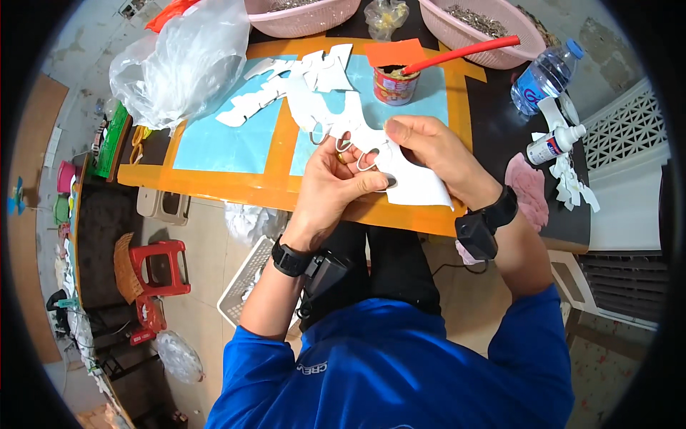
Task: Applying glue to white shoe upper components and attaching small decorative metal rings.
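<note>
My left hand and my right hand hold a white curved cut-out strip above the table's near edge. The left fingers are curled beneath it with the thumb on its near edge; the right thumb presses its top. Thin metal rings hang from the strip beside the left fingers. Beyond, more white cut-out pieces lie overlapping; whether they join the held strip is unclear. A small red tub of yellowish paste stands past my right hand, with a red-handled stick and an orange card on its rim.
Orange tape and light-blue sheets cover the table. Pink baskets of metal bits stand at the back, a clear plastic bag at left. A water bottle, white bottle and pink cloth are at right.
</note>
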`<control>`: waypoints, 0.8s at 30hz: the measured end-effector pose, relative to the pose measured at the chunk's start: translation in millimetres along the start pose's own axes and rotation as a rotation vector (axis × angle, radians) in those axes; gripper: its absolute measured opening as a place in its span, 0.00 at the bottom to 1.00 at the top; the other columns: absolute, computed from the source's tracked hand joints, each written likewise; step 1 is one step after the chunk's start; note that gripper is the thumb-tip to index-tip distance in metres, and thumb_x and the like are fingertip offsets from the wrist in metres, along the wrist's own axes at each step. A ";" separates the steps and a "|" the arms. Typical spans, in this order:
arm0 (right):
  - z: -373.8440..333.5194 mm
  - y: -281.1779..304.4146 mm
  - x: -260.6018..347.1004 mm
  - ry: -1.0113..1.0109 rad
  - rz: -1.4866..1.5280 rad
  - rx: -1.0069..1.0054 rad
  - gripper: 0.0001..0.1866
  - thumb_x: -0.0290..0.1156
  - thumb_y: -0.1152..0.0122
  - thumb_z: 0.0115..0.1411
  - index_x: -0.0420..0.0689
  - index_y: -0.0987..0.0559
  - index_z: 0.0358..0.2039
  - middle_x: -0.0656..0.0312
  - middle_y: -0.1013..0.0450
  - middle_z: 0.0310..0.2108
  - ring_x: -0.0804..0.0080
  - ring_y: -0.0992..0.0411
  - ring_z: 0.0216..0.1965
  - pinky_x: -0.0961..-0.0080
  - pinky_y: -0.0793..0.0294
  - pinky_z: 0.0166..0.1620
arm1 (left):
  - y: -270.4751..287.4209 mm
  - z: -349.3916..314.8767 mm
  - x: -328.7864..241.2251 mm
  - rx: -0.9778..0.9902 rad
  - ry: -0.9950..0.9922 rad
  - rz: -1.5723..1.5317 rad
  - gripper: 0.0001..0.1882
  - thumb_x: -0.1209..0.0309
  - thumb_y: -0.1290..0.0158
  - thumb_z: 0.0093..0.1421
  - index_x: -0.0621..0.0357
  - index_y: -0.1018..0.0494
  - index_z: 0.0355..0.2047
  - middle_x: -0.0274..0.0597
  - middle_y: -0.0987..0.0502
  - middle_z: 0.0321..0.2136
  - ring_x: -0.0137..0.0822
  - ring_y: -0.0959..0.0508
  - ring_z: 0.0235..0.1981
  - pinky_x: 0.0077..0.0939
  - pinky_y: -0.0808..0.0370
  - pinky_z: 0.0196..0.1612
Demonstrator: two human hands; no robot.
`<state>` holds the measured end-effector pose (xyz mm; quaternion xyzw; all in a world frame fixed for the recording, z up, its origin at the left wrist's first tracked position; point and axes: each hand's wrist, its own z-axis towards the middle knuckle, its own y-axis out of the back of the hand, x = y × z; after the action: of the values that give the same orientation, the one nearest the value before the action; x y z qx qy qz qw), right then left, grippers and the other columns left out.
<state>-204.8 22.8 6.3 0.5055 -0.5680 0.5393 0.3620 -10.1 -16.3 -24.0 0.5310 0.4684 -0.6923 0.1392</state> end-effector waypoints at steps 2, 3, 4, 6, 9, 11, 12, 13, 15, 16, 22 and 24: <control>2.2 4.2 -3.2 0.008 0.003 -0.013 0.20 0.46 0.46 0.74 0.40 0.21 0.39 0.70 0.24 0.31 0.87 0.28 0.29 0.85 0.27 0.32 | -1.0 -0.3 0.1 0.024 -0.006 -0.002 0.35 0.83 0.29 0.52 0.60 0.37 0.55 0.36 0.25 0.42 0.27 0.22 0.48 0.27 0.18 0.50; 2.3 3.6 -2.9 0.012 -0.001 -0.028 0.20 0.46 0.46 0.74 0.40 0.21 0.38 0.70 0.24 0.30 0.87 0.28 0.29 0.85 0.28 0.31 | -1.5 -0.4 -0.5 0.019 0.005 0.015 0.36 0.82 0.29 0.52 0.60 0.38 0.57 0.36 0.26 0.43 0.27 0.23 0.49 0.26 0.19 0.51; 2.3 2.2 -2.1 0.016 -0.005 -0.042 0.20 0.46 0.46 0.74 0.40 0.21 0.38 0.71 0.25 0.30 0.87 0.29 0.28 0.85 0.29 0.31 | -2.5 -0.6 -2.0 0.013 0.016 0.032 0.37 0.82 0.29 0.52 0.60 0.38 0.58 0.36 0.26 0.44 0.28 0.24 0.50 0.26 0.20 0.52; 3.1 3.0 -3.0 0.024 -0.025 -0.055 0.20 0.47 0.46 0.74 0.41 0.21 0.37 0.71 0.26 0.29 0.88 0.30 0.27 0.86 0.31 0.30 | -3.9 -0.6 -3.6 -0.005 0.036 0.049 0.38 0.82 0.30 0.53 0.61 0.39 0.60 0.36 0.27 0.45 0.28 0.25 0.52 0.25 0.21 0.54; 4.8 6.9 -6.3 0.033 -0.062 -0.057 0.20 0.47 0.47 0.74 0.41 0.22 0.36 0.72 0.28 0.27 0.88 0.33 0.26 0.86 0.34 0.29 | -6.4 0.1 -5.4 -0.028 0.052 0.048 0.36 0.82 0.33 0.56 0.62 0.40 0.61 0.36 0.26 0.44 0.28 0.25 0.51 0.25 0.22 0.55; 3.6 5.5 -4.4 0.033 -0.074 -0.068 0.21 0.48 0.47 0.74 0.42 0.22 0.35 0.73 0.29 0.26 0.89 0.34 0.25 0.86 0.35 0.29 | -9.2 -0.6 -8.2 -0.025 0.050 0.045 0.33 0.82 0.35 0.59 0.61 0.39 0.60 0.35 0.26 0.44 0.27 0.24 0.50 0.25 0.21 0.54; 3.9 6.6 -5.1 0.039 -0.077 -0.062 0.21 0.48 0.47 0.74 0.42 0.22 0.35 0.73 0.29 0.26 0.89 0.34 0.25 0.86 0.35 0.29 | -10.5 -0.6 -10.1 -0.024 0.067 0.040 0.31 0.82 0.36 0.60 0.61 0.39 0.60 0.35 0.26 0.44 0.27 0.24 0.49 0.25 0.21 0.53; 4.5 8.6 -6.9 0.045 -0.079 -0.055 0.21 0.48 0.47 0.74 0.42 0.22 0.34 0.73 0.29 0.26 0.88 0.34 0.25 0.86 0.35 0.29 | -11.5 -0.6 -12.3 -0.023 0.085 0.036 0.30 0.82 0.37 0.61 0.60 0.38 0.60 0.34 0.26 0.43 0.27 0.24 0.48 0.25 0.20 0.52; 3.5 7.6 -4.7 0.030 -0.082 -0.072 0.22 0.49 0.46 0.74 0.42 0.22 0.34 0.73 0.30 0.26 0.89 0.34 0.25 0.85 0.35 0.29 | -10.4 -0.6 -12.6 -0.017 0.094 0.035 0.27 0.82 0.39 0.62 0.59 0.37 0.59 0.33 0.26 0.43 0.26 0.23 0.47 0.25 0.19 0.51; 1.4 3.4 0.3 0.010 -0.082 -0.096 0.22 0.49 0.46 0.74 0.42 0.22 0.33 0.74 0.30 0.25 0.89 0.35 0.25 0.85 0.36 0.29 | -7.7 -0.6 -10.1 -0.012 0.086 0.039 0.26 0.82 0.40 0.63 0.59 0.37 0.59 0.33 0.26 0.43 0.26 0.23 0.46 0.26 0.19 0.51; 9.7 12.9 -12.2 0.165 -0.277 0.047 0.19 0.46 0.43 0.73 0.43 0.21 0.32 0.76 0.35 0.22 0.90 0.40 0.23 0.83 0.42 0.25 | -2.9 -2.6 -4.3 0.054 0.053 0.103 0.26 0.81 0.39 0.63 0.58 0.36 0.59 0.32 0.27 0.43 0.26 0.23 0.45 0.26 0.19 0.50; 10.0 17.3 -12.6 0.208 -0.325 0.091 0.18 0.44 0.42 0.72 0.44 0.22 0.32 0.77 0.36 0.21 0.90 0.42 0.22 0.82 0.44 0.24 | -4.3 -3.6 -4.4 0.077 0.029 0.110 0.27 0.81 0.39 0.63 0.58 0.37 0.59 0.32 0.27 0.43 0.26 0.23 0.45 0.26 0.19 0.50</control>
<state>-217.3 13.7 -11.5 0.5480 -0.4134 0.5481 0.4779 -9.1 -12.5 -18.0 0.5709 0.4136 -0.6933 0.1496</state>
